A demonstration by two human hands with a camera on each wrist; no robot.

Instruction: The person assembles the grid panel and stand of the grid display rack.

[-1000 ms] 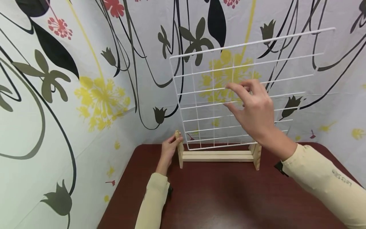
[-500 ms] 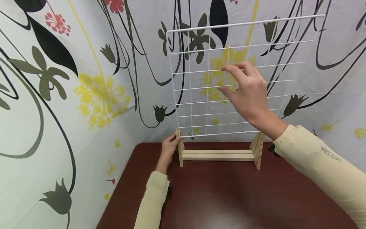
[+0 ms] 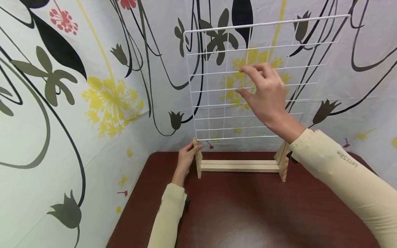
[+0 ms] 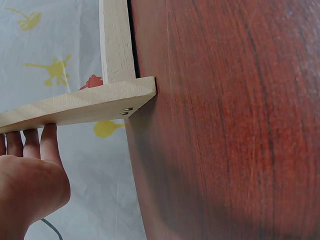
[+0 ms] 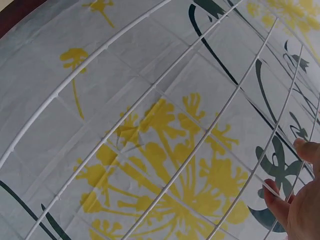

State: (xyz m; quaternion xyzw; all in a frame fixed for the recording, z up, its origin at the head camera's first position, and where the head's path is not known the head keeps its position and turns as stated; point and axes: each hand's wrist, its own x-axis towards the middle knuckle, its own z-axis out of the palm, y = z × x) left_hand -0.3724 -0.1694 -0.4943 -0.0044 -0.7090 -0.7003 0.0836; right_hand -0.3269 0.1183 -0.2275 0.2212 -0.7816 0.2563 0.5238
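My right hand (image 3: 266, 93) holds a white wire grid panel (image 3: 266, 23) up in front of the patterned backdrop, thumb and fingers spread around its wires. Below it on the table stands a pale wooden stand (image 3: 240, 167), two side pieces joined by low crossbars. The panel's bottom edge is level with the tops of the side pieces, its lower left corner right at the left one. My left hand (image 3: 185, 157) pinches that left upright near its top. In the left wrist view, fingertips press the outer face of the side board (image 4: 95, 102). My right forearm hides the panel's lower right corner.
The dark red-brown table (image 3: 235, 210) has the stand near its back edge. A fabric backdrop (image 3: 108, 186) with flowers and leaves hangs close around the left side and back.
My right hand has lifted the panel from in front of the stand's crossbars to the tops of its uprights, moving slightly left. My left hand keeps its grip on the left upright.
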